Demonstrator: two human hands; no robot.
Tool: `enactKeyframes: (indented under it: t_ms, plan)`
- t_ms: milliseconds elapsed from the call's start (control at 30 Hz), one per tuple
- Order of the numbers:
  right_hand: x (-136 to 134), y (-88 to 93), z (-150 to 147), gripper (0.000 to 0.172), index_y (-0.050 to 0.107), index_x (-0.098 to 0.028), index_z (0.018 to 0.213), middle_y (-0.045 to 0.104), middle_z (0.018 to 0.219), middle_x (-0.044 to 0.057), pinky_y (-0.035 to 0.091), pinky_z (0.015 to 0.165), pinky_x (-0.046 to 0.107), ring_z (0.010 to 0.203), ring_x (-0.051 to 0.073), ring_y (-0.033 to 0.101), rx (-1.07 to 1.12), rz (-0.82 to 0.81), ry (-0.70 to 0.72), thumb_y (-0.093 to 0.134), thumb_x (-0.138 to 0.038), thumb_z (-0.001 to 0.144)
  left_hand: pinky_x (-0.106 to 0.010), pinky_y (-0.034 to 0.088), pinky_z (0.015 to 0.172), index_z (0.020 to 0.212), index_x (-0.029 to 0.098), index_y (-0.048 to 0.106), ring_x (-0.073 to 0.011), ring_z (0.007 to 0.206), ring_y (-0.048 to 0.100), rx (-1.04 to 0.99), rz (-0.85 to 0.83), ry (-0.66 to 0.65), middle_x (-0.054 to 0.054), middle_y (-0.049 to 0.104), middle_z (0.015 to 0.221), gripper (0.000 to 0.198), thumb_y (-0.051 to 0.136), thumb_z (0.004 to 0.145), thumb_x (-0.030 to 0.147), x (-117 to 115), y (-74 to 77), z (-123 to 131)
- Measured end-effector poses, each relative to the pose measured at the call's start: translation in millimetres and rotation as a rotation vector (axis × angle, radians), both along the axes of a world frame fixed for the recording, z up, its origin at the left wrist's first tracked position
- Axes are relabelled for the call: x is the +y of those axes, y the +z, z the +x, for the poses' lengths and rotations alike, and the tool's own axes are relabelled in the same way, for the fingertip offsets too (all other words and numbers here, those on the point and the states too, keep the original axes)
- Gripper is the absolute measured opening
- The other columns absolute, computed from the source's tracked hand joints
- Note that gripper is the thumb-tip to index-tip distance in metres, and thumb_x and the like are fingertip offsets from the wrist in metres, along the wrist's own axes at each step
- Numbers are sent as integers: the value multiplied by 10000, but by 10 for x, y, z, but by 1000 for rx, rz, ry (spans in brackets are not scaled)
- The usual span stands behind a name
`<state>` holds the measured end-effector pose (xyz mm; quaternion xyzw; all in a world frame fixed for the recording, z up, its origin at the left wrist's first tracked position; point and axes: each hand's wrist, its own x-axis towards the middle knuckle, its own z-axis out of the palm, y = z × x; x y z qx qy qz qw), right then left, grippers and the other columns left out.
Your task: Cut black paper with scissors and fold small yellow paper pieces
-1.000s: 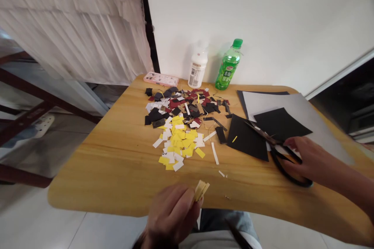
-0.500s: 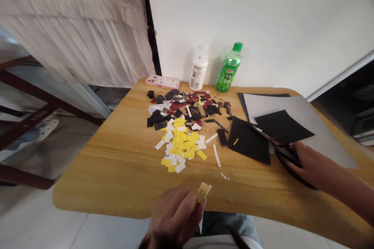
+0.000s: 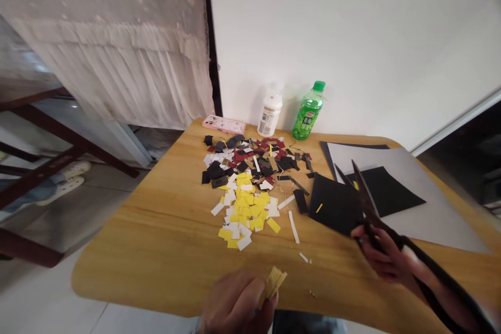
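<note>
Nearest, at the table's near edge, the left hand point(image 3: 235, 305) pinches a small folded wad of yellow paper point(image 3: 273, 283) between its fingers and thumb, the wad sticking up past the fingertips. To the right, the right hand point(image 3: 381, 255) curls narrowly around black-handled scissors point(image 3: 366, 201), whose pointed blades stand slightly open and tilt up and away over a black paper sheet point(image 3: 332, 203).

On the wooden table point(image 3: 136, 266), left of that sheet, lies a pile of yellow and white scraps point(image 3: 242, 214), running into a pile of black and dark red scraps point(image 3: 250, 159) farther away. Right of the black sheet, a grey sheet point(image 3: 442, 219) lies under a second black piece point(image 3: 385, 190). At the far edge stand a white bottle point(image 3: 270, 114) and a green bottle point(image 3: 308, 112), with a pink-cased phone point(image 3: 224, 124) lying to their left against the white wall point(image 3: 332, 36).
</note>
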<state>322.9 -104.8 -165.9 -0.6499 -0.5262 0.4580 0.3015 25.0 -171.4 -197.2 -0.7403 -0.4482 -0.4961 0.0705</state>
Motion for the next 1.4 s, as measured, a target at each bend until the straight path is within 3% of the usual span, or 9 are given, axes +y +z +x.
enactKeyframes:
  t_ms: [67, 167, 333, 467, 800, 967, 1133, 1267, 1400]
  plan:
    - [34, 165, -213, 878, 721, -212, 876, 423, 615, -10, 359, 419, 257, 441, 121, 385, 510, -332, 131, 339, -976, 674, -209, 555, 535, 860, 207, 602, -141, 502, 684, -3, -4, -4, -10, 718, 604, 140, 519, 964, 164, -25, -47, -33]
    - [83, 435, -431, 1046, 754, -156, 858, 386, 644, 0, 309, 447, 227, 495, 105, 342, 880, -603, 176, 170, -1004, 675, -201, 576, 576, 900, 199, 628, -149, 550, 712, -5, -21, 24, -21, 743, 655, 92, 553, 934, 159, -55, -69, -91]
    - [170, 442, -562, 785, 700, -77, 894, 374, 642, -45, 292, 432, 133, 512, 50, 311, 1242, -812, 194, 724, -814, 622, -190, 528, 506, 913, 225, 569, -128, 487, 666, -23, -173, -49, 21, 704, 623, 87, 502, 960, 194, -62, -1, -122]
    - [262, 287, -651, 704, 641, -27, 928, 384, 682, -42, 331, 440, 116, 531, 41, 311, 1417, -797, 154, 797, -671, 690, -199, 523, 528, 900, 220, 534, -124, 479, 644, -6, -141, -35, 30, 666, 594, 96, 490, 969, 169, -52, 11, -101]
    - [163, 303, -954, 685, 557, -154, 732, 330, 632, -60, 271, 475, 182, 543, 74, 233, 1242, -610, 225, 777, -783, 574, -197, 481, 479, 901, 214, 526, -109, 428, 604, -41, -129, -37, 37, 642, 564, 127, 449, 1001, 196, -30, 81, -59]
    - [-138, 211, -1081, 645, 425, -209, 700, 306, 581, -93, 143, 442, 193, 484, 51, 158, 880, -507, 293, 742, -769, 657, -226, 501, 514, 892, 196, 539, -127, 507, 647, 112, -65, -55, 5, 682, 610, 183, 415, 1026, 200, -44, 282, -74]
    - [-349, 207, -1199, 548, 490, -209, 645, 365, 516, -63, 204, 452, 245, 459, 80, 289, 494, -231, 273, 681, -702, 787, -277, 440, 424, 959, 110, 592, -150, 474, 599, 382, 54, -203, -30, 711, 658, 159, 439, 998, 125, 78, 513, -175]
    - [-356, 236, -1314, 571, 520, -214, 690, 404, 567, -68, 280, 454, 231, 473, 79, 330, 612, -274, 184, 802, -707, 623, -284, 477, 433, 1008, 83, 622, -171, 546, 646, 565, 69, -316, -74, 755, 777, 233, 391, 985, 87, 173, 629, -234]
    - [-311, 256, -1369, 602, 485, -211, 670, 362, 508, -97, 223, 415, 197, 429, 50, 281, 687, -288, 136, 863, -663, 546, -281, 535, 509, 1079, 103, 622, -188, 614, 677, 410, -11, -307, -92, 762, 808, 186, 458, 992, 127, 189, 591, -202]
